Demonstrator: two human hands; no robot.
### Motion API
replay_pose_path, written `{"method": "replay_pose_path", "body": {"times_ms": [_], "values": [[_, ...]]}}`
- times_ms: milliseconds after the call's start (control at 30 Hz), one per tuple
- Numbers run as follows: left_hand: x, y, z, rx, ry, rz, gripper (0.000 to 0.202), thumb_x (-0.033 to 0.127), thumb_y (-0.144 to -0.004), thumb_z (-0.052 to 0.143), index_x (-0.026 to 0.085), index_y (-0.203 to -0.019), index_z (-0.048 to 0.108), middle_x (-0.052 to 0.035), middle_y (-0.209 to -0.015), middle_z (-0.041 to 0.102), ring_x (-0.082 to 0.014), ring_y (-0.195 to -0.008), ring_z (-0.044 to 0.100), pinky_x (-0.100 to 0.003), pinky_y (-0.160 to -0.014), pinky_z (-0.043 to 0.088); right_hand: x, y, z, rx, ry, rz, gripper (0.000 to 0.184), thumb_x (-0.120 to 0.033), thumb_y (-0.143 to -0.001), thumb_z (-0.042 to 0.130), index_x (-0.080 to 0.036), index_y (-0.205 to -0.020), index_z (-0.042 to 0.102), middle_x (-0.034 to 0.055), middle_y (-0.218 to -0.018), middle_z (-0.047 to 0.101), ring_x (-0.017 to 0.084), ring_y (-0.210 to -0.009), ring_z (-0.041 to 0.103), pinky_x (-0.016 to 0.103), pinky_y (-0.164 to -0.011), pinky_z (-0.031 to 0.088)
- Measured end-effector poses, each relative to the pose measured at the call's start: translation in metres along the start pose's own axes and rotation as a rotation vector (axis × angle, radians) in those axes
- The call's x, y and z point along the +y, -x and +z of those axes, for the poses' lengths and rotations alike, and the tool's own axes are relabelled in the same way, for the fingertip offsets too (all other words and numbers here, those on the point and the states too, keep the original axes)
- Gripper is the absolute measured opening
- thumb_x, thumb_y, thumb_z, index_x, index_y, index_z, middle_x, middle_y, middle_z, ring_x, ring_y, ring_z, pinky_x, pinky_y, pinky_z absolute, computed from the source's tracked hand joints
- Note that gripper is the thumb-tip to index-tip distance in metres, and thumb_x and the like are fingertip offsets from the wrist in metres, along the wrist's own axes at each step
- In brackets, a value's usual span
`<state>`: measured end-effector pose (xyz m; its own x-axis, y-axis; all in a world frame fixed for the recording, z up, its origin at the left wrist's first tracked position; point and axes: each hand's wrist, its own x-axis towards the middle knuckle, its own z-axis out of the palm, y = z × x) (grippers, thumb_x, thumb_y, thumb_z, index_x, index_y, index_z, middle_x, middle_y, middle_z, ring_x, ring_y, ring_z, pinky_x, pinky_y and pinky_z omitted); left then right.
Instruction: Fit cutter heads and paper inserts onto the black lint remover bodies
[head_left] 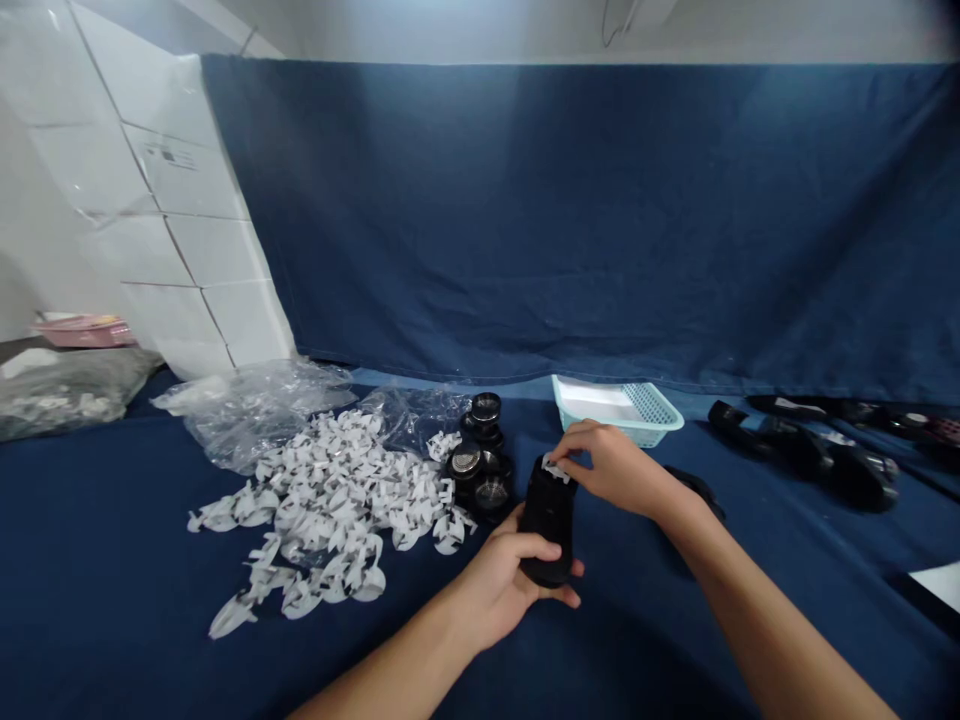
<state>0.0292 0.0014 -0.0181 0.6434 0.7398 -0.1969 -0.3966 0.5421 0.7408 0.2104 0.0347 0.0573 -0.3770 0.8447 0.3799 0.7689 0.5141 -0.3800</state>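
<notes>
Two hands: the person's own, bare, working over a navy cloth table cover (142, 620).
Left hand (495, 590): fingers clenched around a matte black plastic shaver body (547, 525), which stands tilted with its top end pointing away from the person.
Right hand (611, 468): fingertips (571, 445) at a small white plastic tab (555, 468) on the top end of that body; from here I can't tell whether they pinch it or only touch it.
Held body's place: in the left hand over the cloth, between the heads and a light-blue plastic mesh basket (652, 415).
Looks done: several long black shaver bodies (802, 450) lie apart on the right, though I can't tell whether they are finished.
Looks left: a broad loose heap of white plastic caps (330, 500) spreads across the cloth, and a cluster of round black shaver heads with metal faces (466, 462) sits just beside it, so much of the work seems to lie ahead.
Behind the heap: a crumpled clear plastic bag (255, 415) lies against white foam blocks (180, 240), below a hanging dark-blue denim sheet (570, 220).
</notes>
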Motion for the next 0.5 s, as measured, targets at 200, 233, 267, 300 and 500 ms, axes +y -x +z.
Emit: {"method": "replay_pose_path", "body": {"times_ms": [200, 233, 267, 300, 500], "values": [[-0.0006, 0.0006, -0.0006, -0.034, 0.039, 0.007, 0.045, 0.003, -0.068, 0.055, 0.016, -0.110, 0.048, -0.0094, -0.102, 0.057, -0.0232, -0.078, 0.064, -0.035, -0.056, 0.053, -0.0039, 0.0002, -0.0027, 0.010, -0.035, 0.013, 0.023, -0.008, -0.082, 0.056, -0.022, -0.084, 0.075, 0.0040, -0.087, 0.073, 0.019, -0.083, 0.066, 0.032, -0.078, 0.051], [-0.0011, 0.0007, -0.0009, -0.034, 0.042, 0.002, 0.044, 0.003, -0.068, 0.055, 0.016, -0.110, 0.048, -0.0095, -0.103, 0.057, -0.0233, -0.078, 0.064, -0.035, -0.056, 0.053, -0.0035, 0.0003, -0.0025, 0.003, -0.039, 0.015, 0.023, -0.008, -0.082, 0.056, -0.022, -0.084, 0.075, 0.0039, -0.087, 0.073, 0.019, -0.082, 0.066, 0.032, -0.078, 0.051], [-0.0015, 0.0007, -0.0013, -0.036, 0.043, -0.003, 0.045, 0.003, -0.068, 0.055, 0.016, -0.110, 0.048, -0.0096, -0.104, 0.057, -0.0233, -0.078, 0.064, -0.035, -0.056, 0.053, -0.0029, 0.0003, -0.0021, -0.006, -0.042, 0.018, 0.023, -0.008, -0.082, 0.057, -0.022, -0.084, 0.075, 0.0038, -0.087, 0.073, 0.019, -0.082, 0.066, 0.032, -0.078, 0.051], [-0.0018, 0.0007, -0.0019, -0.040, 0.042, -0.007, 0.045, 0.003, -0.069, 0.055, 0.016, -0.111, 0.048, -0.0097, -0.105, 0.057, -0.0232, -0.078, 0.064, -0.035, -0.056, 0.053, -0.0021, 0.0004, -0.0016, -0.011, -0.042, 0.022, 0.023, -0.009, -0.082, 0.057, -0.022, -0.084, 0.075, 0.0038, -0.087, 0.073, 0.019, -0.082, 0.067, 0.032, -0.078, 0.051], [-0.0017, 0.0007, -0.0043, -0.083, 0.030, 0.012, 0.048, 0.004, -0.070, 0.056, 0.017, -0.115, 0.049, -0.0095, -0.106, 0.057, -0.0228, -0.079, 0.065, -0.032, -0.056, 0.050, 0.0027, 0.0005, 0.0008, -0.006, -0.054, 0.028, 0.021, -0.011, -0.083, 0.059, -0.023, -0.085, 0.075, 0.0029, -0.087, 0.073, 0.018, -0.082, 0.067, 0.032, -0.077, 0.051]]}}
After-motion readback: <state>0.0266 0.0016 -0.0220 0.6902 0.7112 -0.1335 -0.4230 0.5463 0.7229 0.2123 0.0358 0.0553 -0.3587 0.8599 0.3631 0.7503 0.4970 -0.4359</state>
